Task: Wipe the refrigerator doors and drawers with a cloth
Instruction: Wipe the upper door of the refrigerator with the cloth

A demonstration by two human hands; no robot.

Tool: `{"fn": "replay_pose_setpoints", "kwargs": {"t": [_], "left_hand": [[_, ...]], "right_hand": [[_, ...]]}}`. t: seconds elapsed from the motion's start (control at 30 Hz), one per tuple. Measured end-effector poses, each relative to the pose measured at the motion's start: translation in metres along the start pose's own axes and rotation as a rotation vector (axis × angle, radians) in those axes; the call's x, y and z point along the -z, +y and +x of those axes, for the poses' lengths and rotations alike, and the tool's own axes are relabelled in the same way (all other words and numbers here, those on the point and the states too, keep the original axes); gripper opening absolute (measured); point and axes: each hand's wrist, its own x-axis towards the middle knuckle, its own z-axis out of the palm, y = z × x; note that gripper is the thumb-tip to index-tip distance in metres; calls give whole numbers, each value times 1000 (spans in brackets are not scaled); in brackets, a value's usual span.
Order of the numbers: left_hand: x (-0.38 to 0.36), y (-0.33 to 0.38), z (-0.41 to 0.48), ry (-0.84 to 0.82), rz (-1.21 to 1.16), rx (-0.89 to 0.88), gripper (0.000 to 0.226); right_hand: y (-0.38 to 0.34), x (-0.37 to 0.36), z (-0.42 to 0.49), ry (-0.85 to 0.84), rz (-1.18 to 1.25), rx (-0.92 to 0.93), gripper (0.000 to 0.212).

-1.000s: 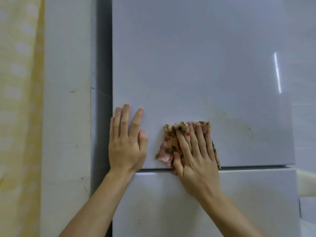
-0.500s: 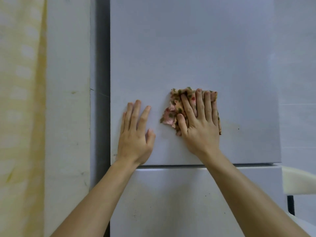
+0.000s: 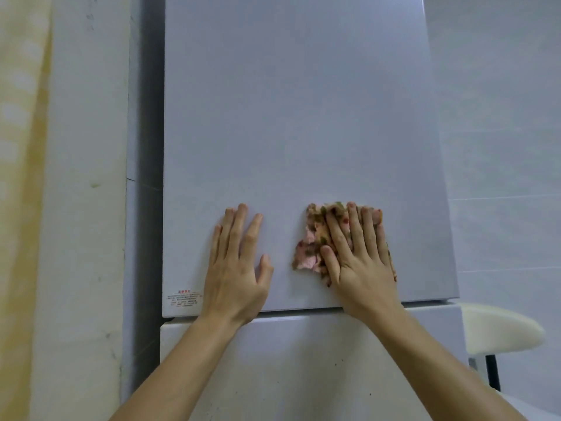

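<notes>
Cloth (image 3: 312, 247): crumpled, upright long axis, low on door (image 3: 297, 117). Right hand (image 3: 361, 262) flat, pressing it; left hand (image 3: 236, 268) flat, fingers up, beside.

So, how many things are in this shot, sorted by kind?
Hands: 2, left hand and right hand, flat on the upper door.
Cloths: 1, patterned cloth under the right hand.
Fridge fronts: 2, upper door and lower front.
Seats: 1, white seat.
Total: 6.

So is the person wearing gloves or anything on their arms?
No gloves. The left hand and right hand are bare, with no rings showing. The forearms are bare too: no sleeves, watch or bracelet in view.
</notes>
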Motion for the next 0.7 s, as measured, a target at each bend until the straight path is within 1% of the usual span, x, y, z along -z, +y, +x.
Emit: {"fn": "replay_pose_setpoints", "kwargs": {"t": [0.07, 0.13, 0.27, 0.37, 0.5, 0.57, 0.7], "left_hand": [[-4, 5, 5, 17, 18, 1, 70], [-10, 7, 7, 55, 38, -1, 68], [-25, 9, 7, 154, 63, -25, 68], [-31, 11, 7, 198, 93, -24, 68], [-27, 13, 10, 202, 60, 3, 67], [-26, 18, 11, 191, 58, 23, 66], [-34, 31, 6, 140, 112, -40, 66]], "right_hand": [[9, 6, 29, -14, 1, -15, 63], [13, 6, 36, -1, 4, -15, 63], [15, -4, 1, 106, 17, -44, 60], [22, -9, -28, 124, 32, -25, 60], [32, -13, -69, 77, 41, -34, 61], [39, -13, -86, 81, 44, -27, 59], [47, -5, -77, 34, 27, 9, 61]]}}
